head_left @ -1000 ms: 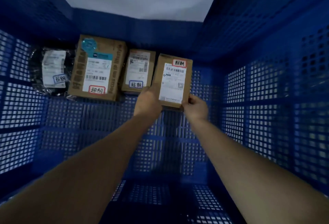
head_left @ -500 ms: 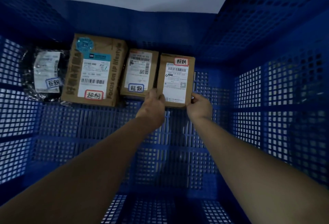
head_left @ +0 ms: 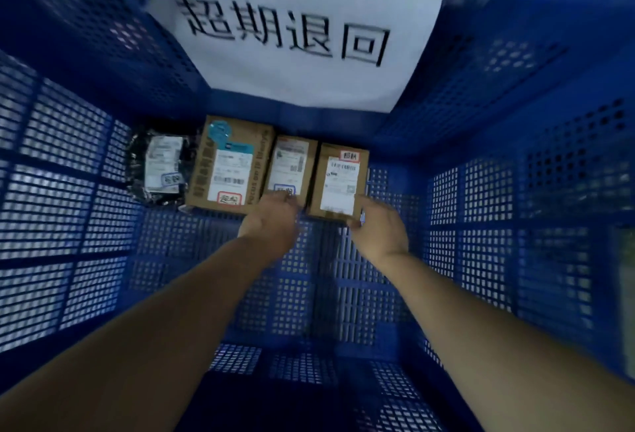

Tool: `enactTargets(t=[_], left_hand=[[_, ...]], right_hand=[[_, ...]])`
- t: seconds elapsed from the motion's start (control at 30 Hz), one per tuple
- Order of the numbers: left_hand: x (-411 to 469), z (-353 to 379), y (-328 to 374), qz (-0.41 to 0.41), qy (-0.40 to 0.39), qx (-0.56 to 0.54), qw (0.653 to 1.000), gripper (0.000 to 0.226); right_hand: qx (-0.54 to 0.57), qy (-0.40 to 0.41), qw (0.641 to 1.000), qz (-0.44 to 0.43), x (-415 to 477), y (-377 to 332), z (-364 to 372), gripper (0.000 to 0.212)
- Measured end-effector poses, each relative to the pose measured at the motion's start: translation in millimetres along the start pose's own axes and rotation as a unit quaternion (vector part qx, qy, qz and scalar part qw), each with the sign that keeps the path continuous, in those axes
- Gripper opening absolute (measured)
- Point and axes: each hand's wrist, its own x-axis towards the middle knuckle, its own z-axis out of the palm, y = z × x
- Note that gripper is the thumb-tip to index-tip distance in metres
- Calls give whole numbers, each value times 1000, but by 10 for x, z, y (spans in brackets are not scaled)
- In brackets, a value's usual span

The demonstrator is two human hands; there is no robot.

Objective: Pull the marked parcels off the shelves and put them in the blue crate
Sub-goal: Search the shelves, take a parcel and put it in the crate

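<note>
Right-hand box (head_left: 338, 181): brown cardboard, lying flat on the floor of the blue crate (head_left: 481, 260), label side up; its long axis runs from the near edge toward the far wall, the red-edged sticker at the far end.
Place in the row: last on the right of four parcels lined up against the far wall, its left side touching or just beside the small box (head_left: 290, 167).
Small box: same lie, long axis toward the far wall, a blue-edged sticker at its near end.
Large box (head_left: 231, 165): flat, label up, red-edged sticker at the near end, between the small box and the black bag (head_left: 161, 165).
Black bag: wrinkled plastic with a white label, at the left end of the row.
Right hand (head_left: 379, 225): at the near right corner of the right-hand box, fingers loosely curled and a little apart, tips touching the box edge; no firm grasp visible.
Left hand (head_left: 271, 222): at the near edge of the small box, fingers bent and close together, tips over the blue-edged sticker; blur hides whether they press on it.
White sign (head_left: 302, 36): on the far wall above the row, large black characters.
</note>
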Motion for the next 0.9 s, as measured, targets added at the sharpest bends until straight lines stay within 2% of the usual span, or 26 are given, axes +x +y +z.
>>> enactTargets(t=[0.13, 0.23, 0.53, 0.67, 0.83, 0.9], left_hand=[[-452, -561, -49, -11, 33, -1, 999, 50], [-821, -1016, -96, -8, 66, 4, 998, 47], [-1965, -2271, -228, -29, 128, 36, 991, 50], [-2717, -2917, -357, -62, 210, 30, 975, 46], [-3137, -3263, -448, -86, 225, 10, 970, 49], [-3540, -3504, -492, -101, 248, 14, 963, 47]], right_hand=[[-79, -25, 996, -45, -355, -461, -479, 47], [-115, -21, 990, -82, -614, -852, -843, 44], [-182, 38, 965, -182, -1393, -2114, -1967, 48], [-216, 62, 946, -235, -1922, -2746, -2565, 53], [-243, 55, 935, -252, -2127, -3076, -2822, 55], [-252, 80, 921, -285, -2390, -3308, -3031, 54]])
